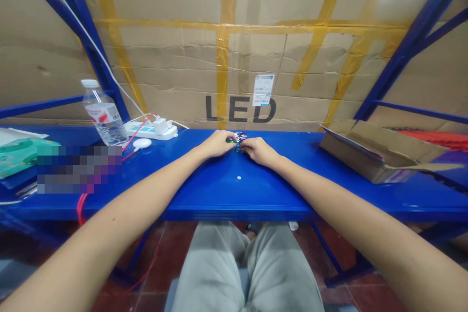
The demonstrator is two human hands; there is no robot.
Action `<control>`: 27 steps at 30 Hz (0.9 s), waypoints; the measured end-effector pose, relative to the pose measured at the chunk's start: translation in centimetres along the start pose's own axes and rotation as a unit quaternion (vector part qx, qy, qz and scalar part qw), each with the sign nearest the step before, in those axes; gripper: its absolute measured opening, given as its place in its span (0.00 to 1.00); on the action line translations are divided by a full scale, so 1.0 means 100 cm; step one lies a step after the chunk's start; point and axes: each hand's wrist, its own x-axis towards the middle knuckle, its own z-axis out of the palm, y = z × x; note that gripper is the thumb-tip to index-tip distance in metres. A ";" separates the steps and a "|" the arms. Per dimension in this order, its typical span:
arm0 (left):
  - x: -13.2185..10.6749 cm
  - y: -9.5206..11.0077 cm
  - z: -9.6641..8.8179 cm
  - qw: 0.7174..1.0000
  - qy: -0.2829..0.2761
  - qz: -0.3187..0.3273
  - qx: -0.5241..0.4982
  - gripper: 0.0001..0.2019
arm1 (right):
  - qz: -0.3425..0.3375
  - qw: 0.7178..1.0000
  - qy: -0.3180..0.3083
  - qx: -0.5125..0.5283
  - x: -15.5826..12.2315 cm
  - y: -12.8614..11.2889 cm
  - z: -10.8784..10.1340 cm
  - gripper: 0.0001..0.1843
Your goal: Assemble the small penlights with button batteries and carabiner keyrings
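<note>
At the back middle of the blue table [204,190], both my hands meet around a small multicoloured bundle [240,136], purple, white and green. It is too small and too covered for me to tell its kind. My left hand [220,143] has its fingers curled in at the bundle's left side. From the right, my right hand [259,150] bends in with thumb and fingers pinched together at the bundle's near edge. What exactly lies between the fingertips of either hand is hidden. A small white round spot [239,178] shows on the tabletop nearer to me.
An open cardboard box [365,156] stands at right, with red material [431,139] behind it. At left are a water bottle [104,114], a power strip [146,130], a white oval gadget [142,144], red cable [81,207] and a green packet [25,153]. Taped cardboard [175,68] walls the back.
</note>
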 end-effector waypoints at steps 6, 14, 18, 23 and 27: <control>-0.004 0.006 -0.002 1.000 -0.015 0.021 0.017 0.08 | -0.012 0.999 -0.002 -0.034 0.001 0.000 0.003 0.13; -0.004 0.008 -0.004 0.993 -0.033 0.034 0.106 0.10 | -0.004 0.994 -0.023 -0.104 0.001 -0.005 0.003 0.13; -0.005 0.007 -0.005 0.991 -0.038 0.030 0.126 0.11 | 0.000 0.995 -0.016 -0.095 0.001 -0.006 0.002 0.13; -0.005 0.005 -0.006 0.994 -0.031 0.022 0.105 0.10 | 0.005 0.998 -0.004 -0.061 0.001 -0.008 -0.001 0.13; -0.004 -0.001 -0.004 0.997 -0.036 0.013 0.066 0.10 | 0.001 0.999 0.015 -0.033 0.001 -0.007 -0.001 0.11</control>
